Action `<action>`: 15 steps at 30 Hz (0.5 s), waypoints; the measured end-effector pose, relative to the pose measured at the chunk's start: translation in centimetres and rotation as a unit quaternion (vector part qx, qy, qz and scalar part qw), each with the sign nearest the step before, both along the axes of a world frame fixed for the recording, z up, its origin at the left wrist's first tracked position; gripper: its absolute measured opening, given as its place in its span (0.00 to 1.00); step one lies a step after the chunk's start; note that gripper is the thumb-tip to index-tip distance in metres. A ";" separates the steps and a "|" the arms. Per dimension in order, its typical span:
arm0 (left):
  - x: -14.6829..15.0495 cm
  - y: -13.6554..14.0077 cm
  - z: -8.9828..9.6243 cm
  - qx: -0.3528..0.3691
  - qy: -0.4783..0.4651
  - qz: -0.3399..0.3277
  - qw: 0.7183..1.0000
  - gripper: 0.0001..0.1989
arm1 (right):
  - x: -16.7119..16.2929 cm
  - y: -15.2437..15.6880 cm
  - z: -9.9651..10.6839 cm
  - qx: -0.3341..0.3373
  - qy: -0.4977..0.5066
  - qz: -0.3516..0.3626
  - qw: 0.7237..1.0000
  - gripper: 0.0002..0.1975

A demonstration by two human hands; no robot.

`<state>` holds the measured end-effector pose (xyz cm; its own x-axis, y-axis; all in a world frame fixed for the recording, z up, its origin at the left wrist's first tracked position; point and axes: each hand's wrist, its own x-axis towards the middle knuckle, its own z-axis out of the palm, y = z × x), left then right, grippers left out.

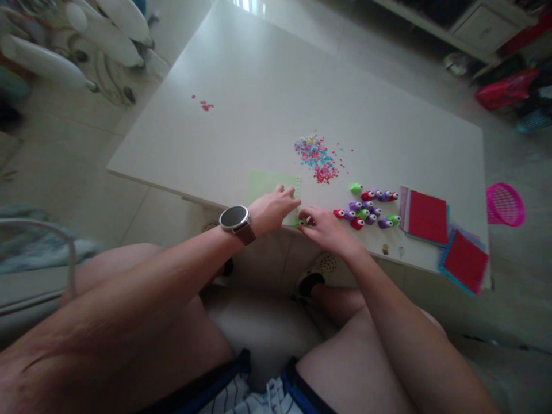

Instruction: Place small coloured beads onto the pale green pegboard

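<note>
White and broad, the desk (267,86) stands on a pale tiled floor, and the work sits at its near edge.

The fingers of the right hand (328,229) are curled together around a small green punch (301,221), which lies at the very edge of the desk, touching the corner of a pale green paper sheet (268,184). How tightly they pinch cannot be told, since the hand hides most of the punch. The left hand (272,208), a dark watch (235,218) on its wrist, lies flat on the sheet with its fingers stretched forward and close together, pressing the paper down.

Judging by its look, the punch is light, hard plastic, smooth and a little slippery; it would best be held across its body between thumb and forefinger. The sheet seems thin and limp, apt to slide or crease, so a flat palm suits it better than a pinch.

Just right of the hands lies a cluster of further punches (368,208), purple, red and green. Beyond them a scatter of coloured paper bits (318,156) spreads over the desk. Farther right are stacks of red and blue paper squares (426,217), and a pink basket (504,204) beside the desk.
</note>
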<state>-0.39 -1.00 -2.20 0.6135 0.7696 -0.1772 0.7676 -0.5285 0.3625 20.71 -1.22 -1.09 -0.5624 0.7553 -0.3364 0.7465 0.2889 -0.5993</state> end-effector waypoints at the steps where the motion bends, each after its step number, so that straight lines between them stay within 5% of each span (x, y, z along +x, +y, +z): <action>1: 0.0 0.0 0.0 0.002 0.000 0.000 1.000 0.22 | 0.0 0.0 0.1 0.001 -0.004 -0.004 1.000 0.05; 15: 0.0 -0.1 -0.2 0.013 -0.006 0.003 1.000 0.20 | -0.2 0.0 -0.4 -0.010 0.025 -0.013 1.000 0.01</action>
